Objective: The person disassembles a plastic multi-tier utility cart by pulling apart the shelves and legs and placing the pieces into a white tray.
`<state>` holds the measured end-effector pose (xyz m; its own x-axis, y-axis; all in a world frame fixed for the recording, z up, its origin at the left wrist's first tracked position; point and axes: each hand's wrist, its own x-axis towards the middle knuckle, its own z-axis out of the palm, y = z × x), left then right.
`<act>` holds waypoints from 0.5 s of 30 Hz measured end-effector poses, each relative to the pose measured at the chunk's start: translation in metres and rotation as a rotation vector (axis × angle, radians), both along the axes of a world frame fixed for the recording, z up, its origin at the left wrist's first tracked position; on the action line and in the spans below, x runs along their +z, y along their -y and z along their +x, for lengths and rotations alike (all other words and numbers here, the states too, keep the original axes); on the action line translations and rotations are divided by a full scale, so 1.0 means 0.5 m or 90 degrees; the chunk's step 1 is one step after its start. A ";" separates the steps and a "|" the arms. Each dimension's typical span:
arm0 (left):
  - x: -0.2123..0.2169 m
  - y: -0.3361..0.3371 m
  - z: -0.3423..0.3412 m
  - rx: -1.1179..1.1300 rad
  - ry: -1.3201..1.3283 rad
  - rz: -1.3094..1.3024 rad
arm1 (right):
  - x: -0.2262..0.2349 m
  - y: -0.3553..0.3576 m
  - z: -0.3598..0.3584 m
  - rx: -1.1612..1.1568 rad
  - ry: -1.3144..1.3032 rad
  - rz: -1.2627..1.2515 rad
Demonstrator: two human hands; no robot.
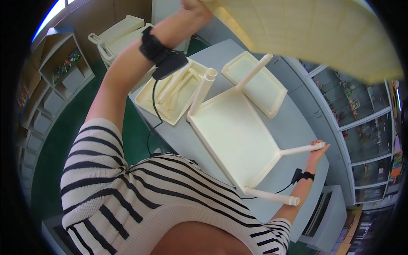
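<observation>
An upturned white tray (233,131) lies on the table with several tube legs standing from its corners. My right hand (316,151) is closed around the upper end of the far-right tube leg (299,149). My left arm reaches up to the top of the view, where my left hand (196,5) is at the edge of a large cream plastic panel (306,38). That panel is raised over the far side of the table, blurred and cut off by the frame. The left fingers are mostly out of sight, but the hand appears to grip the panel's edge.
A cream tray (142,100) with loose tubes inside stands at the table's left. Another shallow tray (255,80) lies at the far side. Beyond the grey table (212,55) are a cream cart (123,36), wooden shelves (63,63) and glass-fronted cabinets (361,110).
</observation>
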<state>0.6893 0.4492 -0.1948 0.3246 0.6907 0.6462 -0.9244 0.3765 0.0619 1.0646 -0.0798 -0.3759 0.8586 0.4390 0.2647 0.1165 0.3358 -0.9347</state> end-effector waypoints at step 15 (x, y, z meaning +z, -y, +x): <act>-0.115 -0.394 -0.422 0.485 -0.318 0.127 | 0.142 0.206 -0.366 -0.050 -0.075 -0.344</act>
<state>0.4781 0.6464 -0.2524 0.1012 0.7230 0.6834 -0.7662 -0.3815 0.5171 0.8818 -0.1827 -0.3051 0.9041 0.4195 -0.0810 0.0053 -0.2007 -0.9796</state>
